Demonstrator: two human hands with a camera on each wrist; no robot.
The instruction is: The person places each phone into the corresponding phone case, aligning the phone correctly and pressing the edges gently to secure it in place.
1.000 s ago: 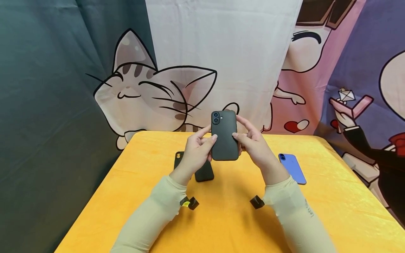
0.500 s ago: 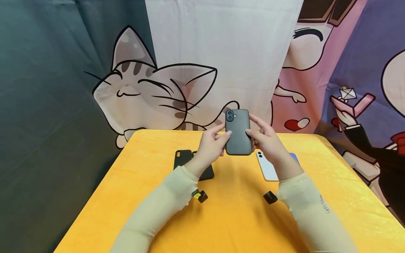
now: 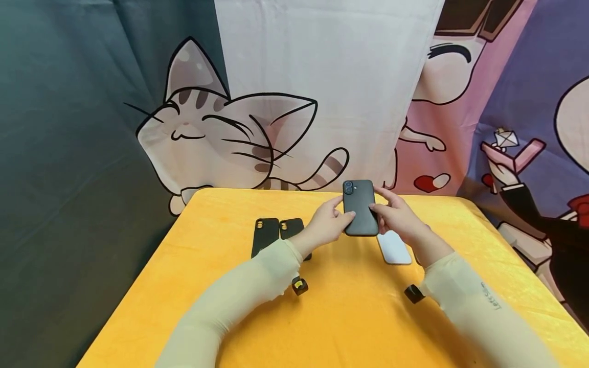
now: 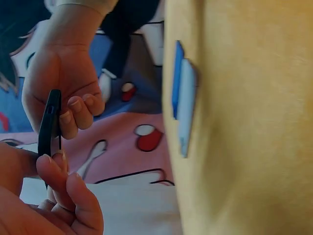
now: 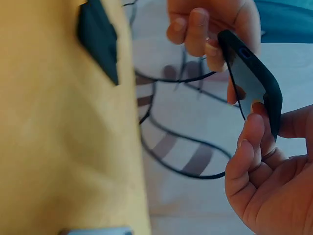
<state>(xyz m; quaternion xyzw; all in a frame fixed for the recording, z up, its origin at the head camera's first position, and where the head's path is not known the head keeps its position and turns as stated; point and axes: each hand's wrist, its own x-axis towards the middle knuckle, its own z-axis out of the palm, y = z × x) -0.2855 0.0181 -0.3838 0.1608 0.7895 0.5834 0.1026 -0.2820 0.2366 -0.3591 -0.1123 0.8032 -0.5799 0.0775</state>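
Above the far part of the table, a smartphone in a black case [image 3: 361,209] is held with its twin-lens back facing the head camera. My left hand [image 3: 327,223] pinches its left edge, thumb over the back. The right hand [image 3: 399,217] grips the opposite edge the same way. From the right wrist, the phone's glossy screen side [image 5: 249,85] shows inside the case rim, with fingers of both hands on it. In the left wrist view the cased phone [image 4: 49,125] appears nearly edge-on between the two hands.
Two black phone cases [image 3: 265,236] [image 3: 291,228] lie side by side on the yellow table [image 3: 340,317], partly behind the left forearm. A white phone [image 3: 394,248] lies under the right hand. Beside it is a blue phone [image 4: 177,81], mostly hidden in the head view. Printed curtains [image 3: 368,92] hang behind.
Both hands have carried the cased phone to the right, and over the last half second also lower. The white phone and second black case have come into sight; the blue phone is now mostly covered.
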